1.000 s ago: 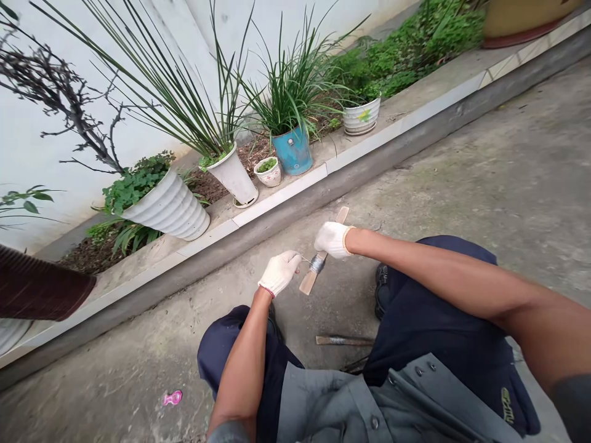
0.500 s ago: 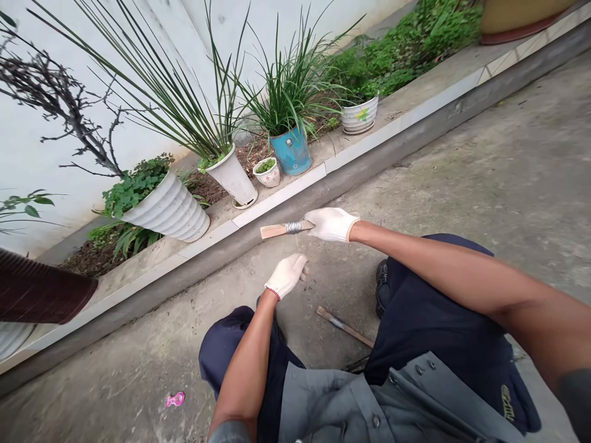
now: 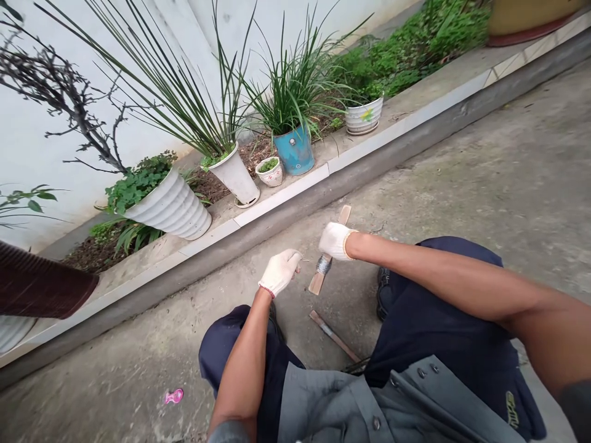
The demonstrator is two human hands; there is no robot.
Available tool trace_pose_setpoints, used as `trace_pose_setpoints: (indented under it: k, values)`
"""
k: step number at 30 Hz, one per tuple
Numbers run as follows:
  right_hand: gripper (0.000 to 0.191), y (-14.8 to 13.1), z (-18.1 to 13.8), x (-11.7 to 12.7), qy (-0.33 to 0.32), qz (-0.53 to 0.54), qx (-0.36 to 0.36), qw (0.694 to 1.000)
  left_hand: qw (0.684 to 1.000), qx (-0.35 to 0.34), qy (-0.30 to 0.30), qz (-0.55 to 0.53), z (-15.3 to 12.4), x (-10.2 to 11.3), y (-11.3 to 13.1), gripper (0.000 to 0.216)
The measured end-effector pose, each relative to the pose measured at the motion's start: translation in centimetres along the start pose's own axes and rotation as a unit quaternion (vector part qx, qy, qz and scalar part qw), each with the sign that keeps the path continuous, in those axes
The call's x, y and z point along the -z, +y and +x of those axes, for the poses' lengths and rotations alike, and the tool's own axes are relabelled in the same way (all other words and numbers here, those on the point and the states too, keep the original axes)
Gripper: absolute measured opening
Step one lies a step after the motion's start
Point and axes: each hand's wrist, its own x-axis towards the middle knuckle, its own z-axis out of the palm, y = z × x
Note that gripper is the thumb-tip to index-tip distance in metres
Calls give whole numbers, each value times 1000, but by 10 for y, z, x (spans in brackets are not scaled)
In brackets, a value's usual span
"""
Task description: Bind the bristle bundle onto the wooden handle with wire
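My right hand (image 3: 336, 241), in a white glove, is closed around a flat wooden strip (image 3: 316, 283) held at a slant above the concrete. Silvery wire (image 3: 324, 264) is wound around the strip just below the fingers. To the left, my gloved left hand (image 3: 279, 273) is pinched closed on a thin strand of this wire, which stretches faintly toward the strip. A second wooden strip (image 3: 344, 344) lies on the ground between my feet, with a grey band around it. Its lower end is hidden near my clothes.
A tiled ledge (image 3: 281, 205) crosses ahead, with a ribbed white pot (image 3: 178, 206), a tall white pot (image 3: 235, 178), a small pot (image 3: 271, 175) and a blue pot (image 3: 295, 154) on it. A pink object (image 3: 174, 396) lies on the concrete at lower left.
The wooden strip has swung from nearly level to a steep slant, its wire-wound end now pointing down toward me. My right hand turned with it; my left hand shifted slightly left and down.
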Motion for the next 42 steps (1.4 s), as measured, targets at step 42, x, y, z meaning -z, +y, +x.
trace_pose_setpoints:
  k: [42]
  values:
    - [26,24,-28,42,60,254,96,961,997,-6,4,-73,2,-9,-1,38]
